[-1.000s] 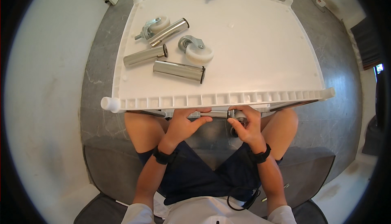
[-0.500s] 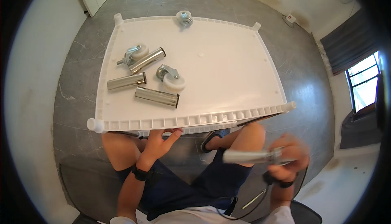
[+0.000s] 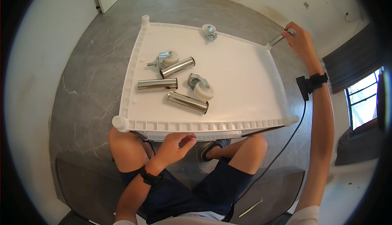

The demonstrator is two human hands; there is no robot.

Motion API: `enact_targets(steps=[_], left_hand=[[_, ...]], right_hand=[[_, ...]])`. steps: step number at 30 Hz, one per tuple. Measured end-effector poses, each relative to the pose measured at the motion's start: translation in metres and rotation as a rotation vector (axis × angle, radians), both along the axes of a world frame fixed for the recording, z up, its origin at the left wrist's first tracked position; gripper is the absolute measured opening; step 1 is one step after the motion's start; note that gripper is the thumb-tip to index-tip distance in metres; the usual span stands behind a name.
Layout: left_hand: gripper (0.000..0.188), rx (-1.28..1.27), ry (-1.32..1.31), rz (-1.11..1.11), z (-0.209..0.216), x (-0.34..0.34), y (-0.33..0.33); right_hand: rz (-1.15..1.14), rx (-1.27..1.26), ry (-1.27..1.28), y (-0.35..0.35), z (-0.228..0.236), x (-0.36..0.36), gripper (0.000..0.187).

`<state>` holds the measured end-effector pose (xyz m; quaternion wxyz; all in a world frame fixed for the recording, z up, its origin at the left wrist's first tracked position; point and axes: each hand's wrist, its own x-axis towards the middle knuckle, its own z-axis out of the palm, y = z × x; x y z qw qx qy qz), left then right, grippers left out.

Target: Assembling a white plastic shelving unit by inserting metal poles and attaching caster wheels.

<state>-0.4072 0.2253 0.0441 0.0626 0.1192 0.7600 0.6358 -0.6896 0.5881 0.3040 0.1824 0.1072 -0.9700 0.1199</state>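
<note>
A white plastic rack (image 3: 245, 82) stands before me, its flat panel facing up. At its far right corner my right hand (image 3: 300, 41) grips a caster (image 3: 291, 31) on the end of a silver metal tube (image 3: 277, 40). The tube's other end meets the corner socket (image 3: 268, 47); whether it is seated inside I cannot tell. My left hand (image 3: 173, 147) is just below the rack's near edge, empty, fingers curved and apart from the thumb. On the panel lie silver tubes (image 3: 157, 84), (image 3: 177, 67), (image 3: 188, 102) and casters (image 3: 163, 59), (image 3: 201, 87), (image 3: 209, 33).
My knees flank the rack's near side, above a grey tiled floor (image 3: 90, 90). From my right wrist hangs a black cable (image 3: 281, 151). A thin yellowish tool (image 3: 250, 208) lies on the grey seat beside my right thigh. Walls rise on both sides.
My right hand has carried the tube and caster from above my right thigh out to the rack's far right corner. My left hand has shifted slightly right, and the view has turned.
</note>
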Motion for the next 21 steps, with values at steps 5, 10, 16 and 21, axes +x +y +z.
enact_targets(steps=[5,10,16,21], left_hand=[[0.020,0.033,-0.001,0.000,-0.003,0.001,-0.001],[0.019,0.008,0.028,0.016,0.004,0.001,0.002],[0.018,-0.023,0.028,0.011,-0.002,0.002,0.001],[0.017,-0.031,0.024,0.010,0.003,0.002,0.001]], right_hand=[[-0.008,-0.031,-0.076,0.000,-0.002,-0.011,0.022],[0.001,-0.009,-0.121,0.000,0.004,-0.010,0.023],[0.022,-0.153,0.058,0.002,-0.015,-0.007,0.024],[0.158,-0.113,0.245,0.001,-0.026,-0.007,0.023]])
